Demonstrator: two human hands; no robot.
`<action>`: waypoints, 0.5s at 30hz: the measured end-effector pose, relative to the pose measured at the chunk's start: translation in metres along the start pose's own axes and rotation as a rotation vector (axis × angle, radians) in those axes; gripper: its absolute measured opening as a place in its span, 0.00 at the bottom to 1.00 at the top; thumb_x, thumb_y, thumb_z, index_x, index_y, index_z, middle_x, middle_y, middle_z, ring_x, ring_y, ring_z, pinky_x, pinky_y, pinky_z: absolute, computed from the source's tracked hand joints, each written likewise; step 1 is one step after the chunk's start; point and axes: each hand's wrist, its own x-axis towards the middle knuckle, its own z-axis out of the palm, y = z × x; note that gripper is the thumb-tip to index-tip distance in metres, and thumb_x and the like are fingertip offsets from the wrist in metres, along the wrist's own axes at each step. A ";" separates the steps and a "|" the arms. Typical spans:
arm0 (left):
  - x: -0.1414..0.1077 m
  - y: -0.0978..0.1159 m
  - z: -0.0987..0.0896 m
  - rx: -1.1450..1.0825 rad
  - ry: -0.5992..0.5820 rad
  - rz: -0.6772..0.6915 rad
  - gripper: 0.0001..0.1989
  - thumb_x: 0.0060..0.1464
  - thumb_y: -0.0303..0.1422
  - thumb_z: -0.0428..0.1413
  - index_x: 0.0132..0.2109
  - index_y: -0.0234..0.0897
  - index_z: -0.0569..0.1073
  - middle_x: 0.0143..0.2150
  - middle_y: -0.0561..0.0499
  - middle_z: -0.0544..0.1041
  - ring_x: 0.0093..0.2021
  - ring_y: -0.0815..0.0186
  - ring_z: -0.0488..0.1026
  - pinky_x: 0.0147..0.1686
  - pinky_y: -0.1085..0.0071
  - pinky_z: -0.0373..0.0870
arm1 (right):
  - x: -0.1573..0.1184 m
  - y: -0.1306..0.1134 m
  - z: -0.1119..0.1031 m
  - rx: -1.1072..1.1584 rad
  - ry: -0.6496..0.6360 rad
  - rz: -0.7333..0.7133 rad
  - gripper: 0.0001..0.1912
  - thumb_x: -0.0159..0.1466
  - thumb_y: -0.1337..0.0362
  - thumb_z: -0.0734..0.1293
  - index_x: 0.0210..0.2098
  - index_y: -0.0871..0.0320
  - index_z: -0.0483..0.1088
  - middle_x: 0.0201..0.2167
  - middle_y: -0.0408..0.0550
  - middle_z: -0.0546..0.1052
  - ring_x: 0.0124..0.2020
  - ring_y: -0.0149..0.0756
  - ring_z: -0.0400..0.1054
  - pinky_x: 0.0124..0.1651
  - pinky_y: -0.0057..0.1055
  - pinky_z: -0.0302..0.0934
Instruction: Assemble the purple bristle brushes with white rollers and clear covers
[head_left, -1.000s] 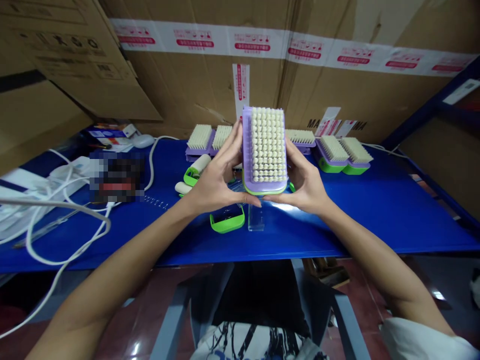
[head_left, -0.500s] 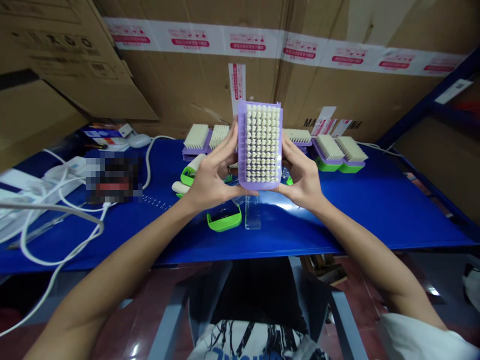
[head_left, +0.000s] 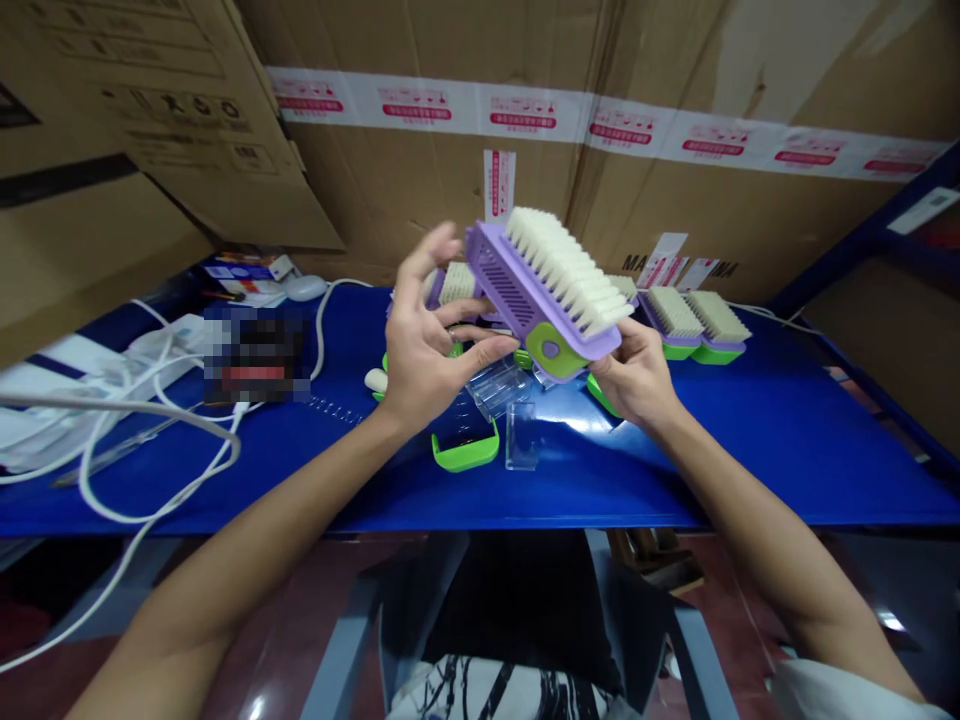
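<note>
A purple scrub brush (head_left: 510,275) with cream bristles is tilted in the air above the table. Its slotted side and a green end piece with a round purple button face me. My right hand (head_left: 637,375) grips the brush at its lower right end. Just left of the brush, my left hand (head_left: 424,345) has its fingers spread and curved, holding nothing. Below the hands lie clear plastic parts (head_left: 499,385), a green-rimmed clear piece (head_left: 466,452) and a small clear block (head_left: 521,437).
More bristled brushes stand at the back right (head_left: 716,318) and behind my left hand (head_left: 459,283). White cables (head_left: 157,420) and a pixelated dark object (head_left: 259,350) occupy the left side. Cardboard (head_left: 420,190) walls off the back of the blue table (head_left: 787,430).
The brush has turned from bristles facing me to a slanted side view. My left hand has let go and moved left of it; my right hand keeps hold.
</note>
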 end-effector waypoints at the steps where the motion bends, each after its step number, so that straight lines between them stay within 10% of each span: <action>1: 0.000 -0.004 -0.001 -0.019 0.000 -0.024 0.60 0.61 0.65 0.72 0.87 0.66 0.48 0.87 0.39 0.59 0.71 0.42 0.82 0.59 0.55 0.93 | 0.000 0.002 0.000 0.037 -0.043 0.015 0.29 0.53 0.41 0.90 0.49 0.44 0.90 0.53 0.48 0.90 0.62 0.59 0.84 0.70 0.61 0.76; 8: 0.001 -0.009 -0.001 -0.214 -0.110 -0.121 0.48 0.67 0.58 0.71 0.82 0.52 0.58 0.75 0.38 0.76 0.73 0.47 0.80 0.70 0.52 0.85 | -0.001 0.001 0.005 0.082 -0.125 0.009 0.29 0.59 0.42 0.87 0.56 0.44 0.87 0.61 0.49 0.88 0.65 0.56 0.82 0.73 0.61 0.75; 15: -0.001 -0.005 0.001 -0.118 0.049 -0.111 0.76 0.31 0.58 0.87 0.83 0.47 0.62 0.73 0.37 0.76 0.74 0.34 0.75 0.74 0.42 0.77 | 0.002 -0.007 0.010 -0.160 -0.031 -0.029 0.52 0.40 0.41 0.93 0.58 0.51 0.77 0.59 0.53 0.86 0.63 0.58 0.81 0.71 0.58 0.78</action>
